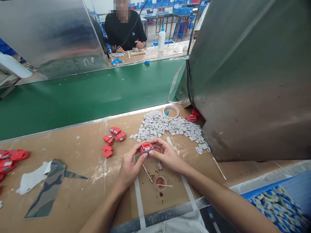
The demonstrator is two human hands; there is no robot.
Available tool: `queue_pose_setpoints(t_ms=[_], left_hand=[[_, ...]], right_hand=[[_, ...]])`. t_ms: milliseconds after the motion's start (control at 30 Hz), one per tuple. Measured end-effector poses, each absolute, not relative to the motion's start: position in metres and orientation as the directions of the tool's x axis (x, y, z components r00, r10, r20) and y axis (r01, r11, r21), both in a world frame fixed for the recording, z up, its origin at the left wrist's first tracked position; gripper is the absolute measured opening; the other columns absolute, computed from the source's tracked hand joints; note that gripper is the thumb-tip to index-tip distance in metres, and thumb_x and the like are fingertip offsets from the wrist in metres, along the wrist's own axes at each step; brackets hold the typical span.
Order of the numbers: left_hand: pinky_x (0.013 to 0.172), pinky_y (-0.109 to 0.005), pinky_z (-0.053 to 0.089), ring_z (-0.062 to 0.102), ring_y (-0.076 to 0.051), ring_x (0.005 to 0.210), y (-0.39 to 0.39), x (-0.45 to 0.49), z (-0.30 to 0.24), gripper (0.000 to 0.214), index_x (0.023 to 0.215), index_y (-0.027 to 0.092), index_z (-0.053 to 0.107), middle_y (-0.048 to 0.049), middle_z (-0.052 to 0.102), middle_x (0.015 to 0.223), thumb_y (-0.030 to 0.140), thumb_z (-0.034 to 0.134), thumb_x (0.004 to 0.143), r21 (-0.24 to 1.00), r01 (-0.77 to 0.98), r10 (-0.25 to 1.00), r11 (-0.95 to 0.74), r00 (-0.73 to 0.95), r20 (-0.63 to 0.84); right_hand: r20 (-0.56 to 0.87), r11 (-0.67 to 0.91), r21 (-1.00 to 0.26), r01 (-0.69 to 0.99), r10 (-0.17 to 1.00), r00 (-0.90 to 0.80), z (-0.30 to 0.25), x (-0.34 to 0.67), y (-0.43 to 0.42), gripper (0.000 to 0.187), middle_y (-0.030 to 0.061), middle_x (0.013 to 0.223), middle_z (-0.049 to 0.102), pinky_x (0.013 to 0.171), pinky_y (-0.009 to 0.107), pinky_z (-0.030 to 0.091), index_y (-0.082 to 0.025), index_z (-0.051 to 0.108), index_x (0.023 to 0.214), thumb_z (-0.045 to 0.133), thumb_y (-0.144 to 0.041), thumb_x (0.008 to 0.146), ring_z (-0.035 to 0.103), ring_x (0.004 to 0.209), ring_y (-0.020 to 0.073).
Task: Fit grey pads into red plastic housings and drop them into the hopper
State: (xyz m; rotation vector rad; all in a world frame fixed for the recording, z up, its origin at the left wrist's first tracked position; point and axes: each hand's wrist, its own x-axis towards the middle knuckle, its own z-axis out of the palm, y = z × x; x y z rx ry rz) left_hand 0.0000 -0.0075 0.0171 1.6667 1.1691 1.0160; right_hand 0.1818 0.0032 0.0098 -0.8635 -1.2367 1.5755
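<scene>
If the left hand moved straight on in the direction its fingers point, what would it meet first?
The left hand touches the red part; straight beyond lie fingers of the right hand, then probably the pile of grey pieces.

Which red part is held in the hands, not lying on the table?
The red part pinched between the left hand and right hand, before the grey pile. The other red parts lie loose on the table.

Red part [146, 148]: plastic, smooth, slight gloss. Table [80, 155]: brown board, matt, scuffed, with white residue streaks. Belt [85, 94]: green, matt, smooth. Hood [255, 81]: sheet metal, dull grey, stained. Grey chips [170, 126]: matt. Camouflage strip [48, 191]: woven cloth. White scrap [34, 178]: paper-like, matt.
</scene>
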Motion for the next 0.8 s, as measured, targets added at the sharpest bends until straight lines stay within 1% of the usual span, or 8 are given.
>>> queue_pose_setpoints(t_ms=[100, 167, 200, 300, 433, 633, 733, 800], left_hand=[[0.098, -0.036, 0.053, 0.068, -0.024, 0.110, -0.006, -0.003, 0.017, 0.033, 0.124, 0.019, 0.063, -0.0105, 0.072, 0.121, 0.026, 0.061, 0.092, 0.886, 0.356, 0.944, -0.298, 0.245, 0.219], [0.094, -0.035, 0.055, 0.070, -0.023, 0.106, -0.004, -0.004, 0.019, 0.032, 0.122, 0.019, 0.065, -0.0108, 0.073, 0.116, 0.023, 0.063, 0.091, 0.840, 0.390, 0.919, -0.378, 0.269, 0.289], [0.093, -0.035, 0.055, 0.069, -0.023, 0.105, -0.004, -0.004, 0.020, 0.031, 0.121, 0.018, 0.065, -0.0110, 0.073, 0.115, 0.022, 0.063, 0.090, 0.816, 0.404, 0.904, -0.415, 0.286, 0.318], [0.090, -0.034, 0.056, 0.069, -0.022, 0.102, -0.004, -0.004, 0.025, 0.030, 0.120, 0.018, 0.066, -0.0114, 0.073, 0.112, 0.020, 0.062, 0.091, 0.770, 0.428, 0.874, -0.474, 0.335, 0.352], [0.085, -0.033, 0.056, 0.068, -0.021, 0.098, -0.007, -0.004, 0.029, 0.029, 0.121, 0.017, 0.066, -0.0120, 0.071, 0.107, 0.019, 0.060, 0.092, 0.758, 0.449, 0.870, -0.473, 0.371, 0.324], [0.084, -0.031, 0.055, 0.067, -0.021, 0.097, -0.013, -0.003, 0.030, 0.030, 0.123, 0.018, 0.065, -0.0114, 0.069, 0.106, 0.017, 0.057, 0.093, 0.725, 0.475, 0.857, -0.498, 0.400, 0.327], [0.085, -0.030, 0.055, 0.067, -0.020, 0.099, -0.015, -0.004, 0.031, 0.031, 0.123, 0.017, 0.063, -0.0120, 0.068, 0.107, 0.015, 0.055, 0.094, 0.678, 0.492, 0.831, -0.546, 0.418, 0.366], [0.086, -0.029, 0.055, 0.067, -0.020, 0.100, -0.014, -0.006, 0.031, 0.031, 0.125, 0.017, 0.062, -0.0120, 0.067, 0.108, 0.015, 0.054, 0.095, 0.652, 0.498, 0.816, -0.572, 0.424, 0.392]], right_hand=[[0.166, 0.167, -0.986, -0.017, 0.954, -0.250, 0.016, 0.184, 0.002, 0.017, 0.0077, 0.114, 0.064, 0.097, 0.040, 0.052, -0.024, 0.060, 0.108, 0.064, -0.030, 0.092, 0.062, 0.109, 0.0211], [0.253, 0.286, -0.954, 0.091, 0.930, -0.268, 0.020, 0.185, 0.001, 0.008, 0.0080, 0.111, 0.064, 0.096, 0.039, 0.050, -0.023, 0.062, 0.102, 0.058, -0.025, 0.095, 0.061, 0.109, 0.0212], [0.272, 0.315, -0.942, 0.117, 0.918, -0.288, 0.022, 0.186, 0.001, 0.007, 0.0078, 0.109, 0.065, 0.094, 0.039, 0.050, -0.022, 0.063, 0.099, 0.057, -0.023, 0.096, 0.061, 0.107, 0.0208], [0.285, 0.343, -0.928, 0.146, 0.904, -0.318, 0.022, 0.186, 0.000, 0.006, 0.0069, 0.104, 0.065, 0.090, 0.037, 0.051, -0.021, 0.063, 0.097, 0.056, -0.020, 0.095, 0.062, 0.100, 0.0195], [0.300, 0.361, -0.920, 0.155, 0.900, -0.316, 0.021, 0.185, -0.002, 0.007, 0.0062, 0.097, 0.063, 0.084, 0.035, 0.050, -0.020, 0.060, 0.089, 0.056, -0.019, 0.094, 0.061, 0.094, 0.0193], [0.249, 0.305, -0.939, 0.161, 0.922, -0.296, 0.021, 0.180, -0.010, 0.015, 0.0042, 0.090, 0.057, 0.076, 0.031, 0.048, -0.020, 0.055, 0.080, 0.055, -0.021, 0.095, 0.059, 0.087, 0.0179], [0.260, 0.312, -0.938, 0.154, 0.923, -0.285, 0.019, 0.178, -0.010, 0.014, 0.0045, 0.092, 0.057, 0.075, 0.030, 0.048, -0.019, 0.057, 0.081, 0.055, -0.020, 0.095, 0.059, 0.087, 0.0173], [0.296, 0.350, -0.926, 0.143, 0.907, -0.300, 0.018, 0.180, -0.007, 0.010, 0.0058, 0.096, 0.059, 0.078, 0.031, 0.049, -0.019, 0.060, 0.086, 0.056, -0.020, 0.095, 0.061, 0.090, 0.0178]])
